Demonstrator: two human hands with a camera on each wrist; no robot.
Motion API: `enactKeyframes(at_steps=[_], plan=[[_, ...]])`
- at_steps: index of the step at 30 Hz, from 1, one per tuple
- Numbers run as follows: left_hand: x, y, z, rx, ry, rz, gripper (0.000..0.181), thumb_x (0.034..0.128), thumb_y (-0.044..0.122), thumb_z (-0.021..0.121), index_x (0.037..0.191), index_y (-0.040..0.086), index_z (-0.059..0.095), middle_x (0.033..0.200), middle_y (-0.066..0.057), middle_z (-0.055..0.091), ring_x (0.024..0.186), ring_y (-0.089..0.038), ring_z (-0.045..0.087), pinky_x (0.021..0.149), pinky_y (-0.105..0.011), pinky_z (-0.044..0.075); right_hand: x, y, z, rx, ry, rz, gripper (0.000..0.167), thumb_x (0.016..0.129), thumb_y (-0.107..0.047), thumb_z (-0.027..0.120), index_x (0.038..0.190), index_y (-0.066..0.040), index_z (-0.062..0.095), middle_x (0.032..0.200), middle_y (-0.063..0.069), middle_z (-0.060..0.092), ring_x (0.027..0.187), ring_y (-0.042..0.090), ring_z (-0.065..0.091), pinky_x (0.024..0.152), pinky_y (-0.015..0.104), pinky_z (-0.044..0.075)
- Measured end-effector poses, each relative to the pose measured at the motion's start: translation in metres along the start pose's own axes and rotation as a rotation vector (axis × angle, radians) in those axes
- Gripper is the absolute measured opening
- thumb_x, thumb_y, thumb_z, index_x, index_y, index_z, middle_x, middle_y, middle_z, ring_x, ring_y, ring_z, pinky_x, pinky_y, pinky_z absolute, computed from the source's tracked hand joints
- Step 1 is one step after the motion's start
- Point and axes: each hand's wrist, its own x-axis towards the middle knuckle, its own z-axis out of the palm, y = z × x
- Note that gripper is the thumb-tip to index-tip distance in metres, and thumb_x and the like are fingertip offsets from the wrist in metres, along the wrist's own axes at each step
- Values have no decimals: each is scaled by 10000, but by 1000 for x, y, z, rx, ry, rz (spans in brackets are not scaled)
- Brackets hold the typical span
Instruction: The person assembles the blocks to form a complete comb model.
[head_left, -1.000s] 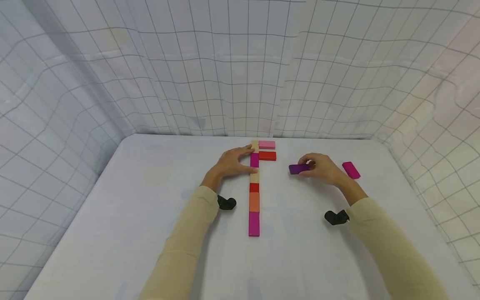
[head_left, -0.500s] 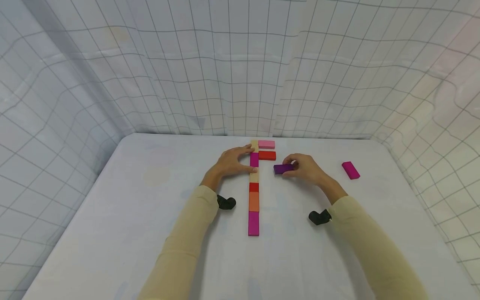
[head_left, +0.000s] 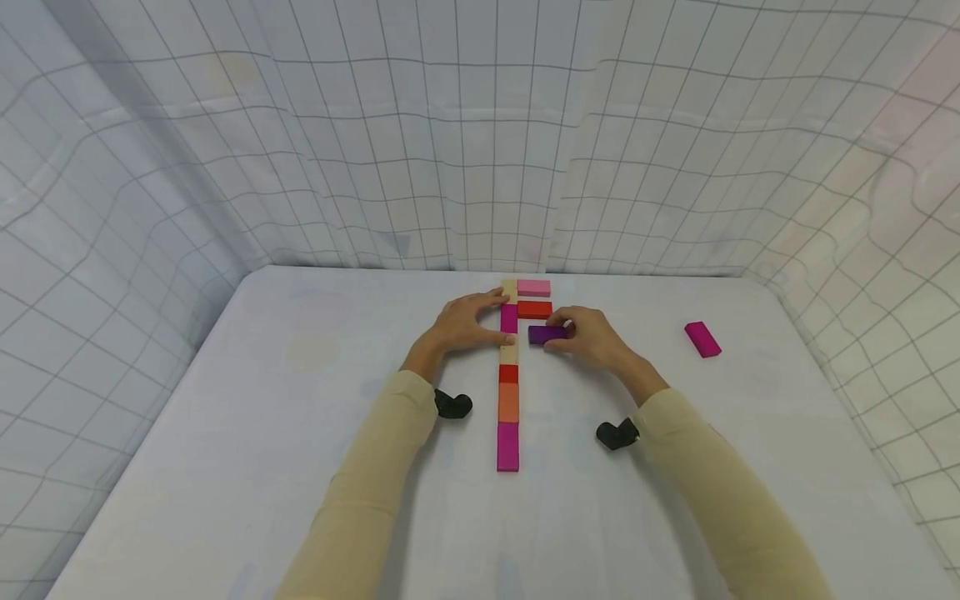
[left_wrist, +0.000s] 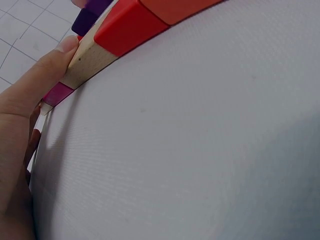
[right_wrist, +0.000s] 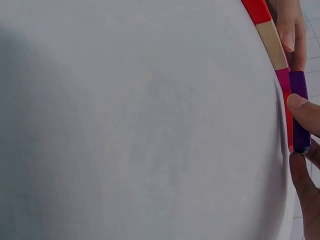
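Note:
A straight row of coloured blocks runs away from me on the white table in the head view: magenta [head_left: 507, 447], orange [head_left: 508, 402], red [head_left: 508, 374], bare wood [head_left: 509, 356], magenta and bare wood. My left hand [head_left: 459, 325] rests against the row's far part, thumb touching the nearer bare-wood block [left_wrist: 90, 62] and fingers spread to the far end. Between thumb and fingers, my right hand [head_left: 591, 337] pinches a purple block [head_left: 542, 335] just right of the row, with a small gap between. A red block [head_left: 535, 310] and a pink block [head_left: 534, 288] extend rightward from the row.
A loose magenta block [head_left: 702, 339] lies on the table [head_left: 262, 467] to the right. White grid-patterned curtains [head_left: 465, 150] hang behind the table and at both sides. Black wrist-worn devices [head_left: 453, 407] sit at both cuffs.
My right hand has moved left with the purple block, bringing it close to the row below the red block. The left hand stays where it was.

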Motion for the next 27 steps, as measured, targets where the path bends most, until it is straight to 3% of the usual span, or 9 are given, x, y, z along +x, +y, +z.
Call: enactKeyframes(at_steps=[27], plan=[[3, -1, 0, 7, 1, 16, 855, 854, 578, 759, 1581, 232, 469, 1669, 69, 307, 1523, -247, 270, 1218, -567, 168, 11, -6, 16, -63, 29, -52, 311, 889, -125, 836, 1157, -5, 731, 1104, 143, 699, 989, 291, 640, 939, 423, 547]])
